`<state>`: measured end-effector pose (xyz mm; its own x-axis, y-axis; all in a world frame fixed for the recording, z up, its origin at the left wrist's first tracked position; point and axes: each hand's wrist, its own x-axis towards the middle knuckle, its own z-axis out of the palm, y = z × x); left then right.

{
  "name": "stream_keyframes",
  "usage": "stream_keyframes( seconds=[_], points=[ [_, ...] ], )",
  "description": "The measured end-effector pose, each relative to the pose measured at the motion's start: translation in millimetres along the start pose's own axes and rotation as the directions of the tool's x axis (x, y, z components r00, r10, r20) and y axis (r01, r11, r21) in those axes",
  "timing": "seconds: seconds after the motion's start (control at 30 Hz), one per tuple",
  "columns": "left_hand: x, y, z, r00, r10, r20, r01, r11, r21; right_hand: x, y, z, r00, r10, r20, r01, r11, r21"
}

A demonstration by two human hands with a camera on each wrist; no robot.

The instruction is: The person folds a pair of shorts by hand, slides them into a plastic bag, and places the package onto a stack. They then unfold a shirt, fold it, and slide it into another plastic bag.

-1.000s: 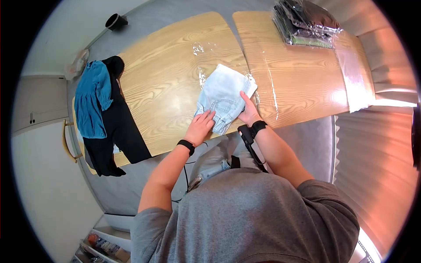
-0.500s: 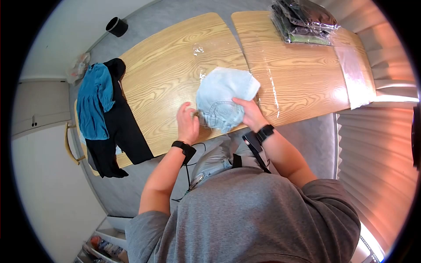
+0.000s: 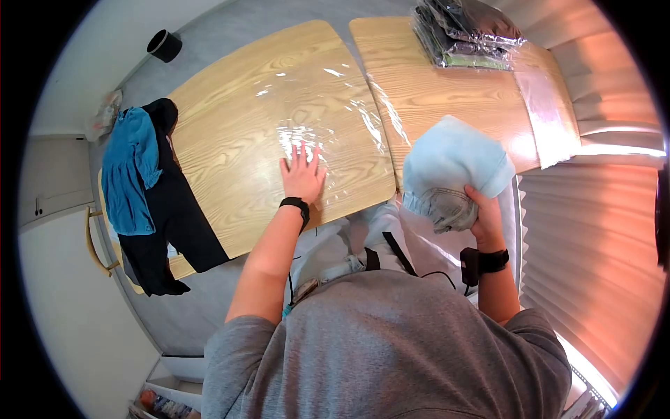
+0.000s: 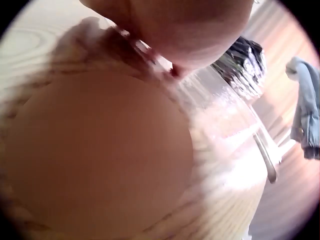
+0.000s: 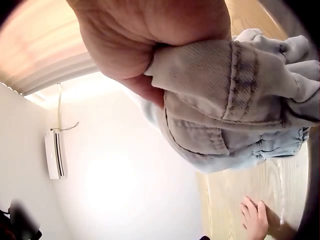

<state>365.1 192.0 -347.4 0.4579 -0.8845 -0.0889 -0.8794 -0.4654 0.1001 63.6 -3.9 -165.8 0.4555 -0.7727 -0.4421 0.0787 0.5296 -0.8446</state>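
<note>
Folded light-blue jeans (image 3: 453, 164), with pocket stitching showing, are held up by my right hand (image 3: 485, 213) at the table's front edge, on the right. The right wrist view shows the thumb and palm closed round a thick fold of the denim (image 5: 200, 85). My left hand (image 3: 303, 178) rests with its fingers spread on a clear plastic bag (image 3: 342, 150) lying on the wooden table (image 3: 230, 126). Glints from the film show around those fingers. In the left wrist view the hand (image 4: 185, 30) is seen close up, and the jeans (image 4: 306, 105) hang at far right.
A blue blouse (image 3: 132, 174) and black trousers (image 3: 185, 216) lie over the table's left end. At the back right stands a stack of bagged clothes (image 3: 467, 38), with a plastic sheet (image 3: 544, 112) beside it. A gap separates the two tabletops.
My right hand has lifted the jeans off the plastic and carried them right, past the table's front edge. The left hand has let go of the jeans and now lies spread on the plastic.
</note>
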Motion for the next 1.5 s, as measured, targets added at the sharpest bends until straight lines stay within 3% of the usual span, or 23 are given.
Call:
stream_keyframes(
  seconds=[0.07,0.2,0.27,0.33,0.37,0.4,0.47,0.57,0.7,0.87,0.93,1.0,1.07,1.1,1.17,1.33,1.4,1.43,1.5],
  points=[
    [-2.6,-11.1,2.9,0.978,-0.204,-0.052,0.205,0.979,0.017,0.2,0.3,-1.8,1.000,0.001,-0.016,0.000,0.999,0.033],
    [-2.7,-21.4,-1.4,0.957,-0.286,-0.047,0.287,0.958,0.004,1.9,1.3,2.2,0.998,0.055,0.023,-0.056,0.996,0.071],
    [-5.8,-15.9,-2.3,0.942,-0.315,-0.111,0.317,0.948,-0.001,0.8,3.5,8.0,0.996,0.082,0.043,-0.085,0.994,0.062],
    [-9.6,0.4,-26.0,0.989,-0.149,-0.019,0.150,0.988,0.024,0.5,2.8,13.9,0.990,0.082,0.118,-0.091,0.993,0.075],
    [-15.1,8.1,-37.1,0.997,0.027,-0.069,-0.032,0.997,-0.067,2.0,4.9,12.7,0.990,0.083,0.117,-0.092,0.993,0.075],
    [-20.4,13.9,-35.3,0.991,0.088,-0.100,-0.101,0.985,-0.142,4.2,8.0,10.7,0.985,0.110,0.135,-0.121,0.990,0.076],
    [-30.9,19.9,-18.4,0.988,0.079,-0.133,-0.106,0.971,-0.213,5.7,10.1,10.9,0.978,0.141,0.154,-0.154,0.985,0.074],
    [-32.9,24.2,-12.4,0.997,0.026,-0.075,-0.038,0.984,-0.173,5.4,13.1,20.9,0.975,0.157,0.158,-0.167,0.985,0.049],
    [-33.2,25.4,-7.2,0.994,-0.014,-0.107,-0.005,0.985,-0.175,7.0,17.4,27.8,0.959,0.204,0.198,-0.210,0.978,0.010],
    [-26.8,13.1,-0.3,0.982,-0.064,-0.178,-0.001,0.940,-0.342,18.0,31.6,32.8,0.913,0.292,0.284,-0.275,0.956,-0.099],
    [-24.6,13.5,-6.1,0.973,-0.087,-0.215,-0.001,0.924,-0.382,24.7,38.4,47.6,0.843,0.347,0.411,-0.300,0.937,-0.176],
    [-22.9,15.0,-14.2,0.960,-0.116,-0.254,-0.001,0.909,-0.417,43.3,46.7,57.6,0.799,0.418,0.433,-0.339,0.907,-0.251],
    [-22.2,18.8,-25.0,0.951,-0.122,-0.285,-0.024,0.888,-0.460,78.9,75.4,60.6,0.694,0.413,0.590,-0.217,0.901,-0.376],
    [-21.3,19.3,-26.1,0.943,-0.132,-0.304,-0.036,0.871,-0.491,98.9,91.2,63.3,0.690,0.415,0.593,-0.220,0.901,-0.374],
    [-20.5,17.4,-13.5,0.938,-0.166,-0.304,-0.001,0.876,-0.482,138.0,122.5,66.5,0.491,0.679,0.545,-0.603,0.717,-0.350],
    [-18.3,16.6,-11.5,0.937,-0.182,-0.299,0.036,0.900,-0.435,177.4,139.0,75.7,0.421,0.772,0.477,-0.692,0.613,-0.382],
    [-19.8,17.1,-7.8,0.935,-0.183,-0.304,0.035,0.900,-0.434,178.4,131.3,86.4,0.354,0.754,0.553,-0.676,0.615,-0.406],
    [-21.7,17.2,-7.6,0.943,-0.155,-0.293,0.016,0.904,-0.427,182.8,133.1,91.9,0.354,0.753,0.554,-0.672,0.617,-0.410],
    [-26.1,17.3,-7.0,0.955,-0.113,-0.273,-0.010,0.912,-0.411,198.8,138.3,102.7,0.298,0.811,0.503,-0.586,0.571,-0.575]
  ],
)
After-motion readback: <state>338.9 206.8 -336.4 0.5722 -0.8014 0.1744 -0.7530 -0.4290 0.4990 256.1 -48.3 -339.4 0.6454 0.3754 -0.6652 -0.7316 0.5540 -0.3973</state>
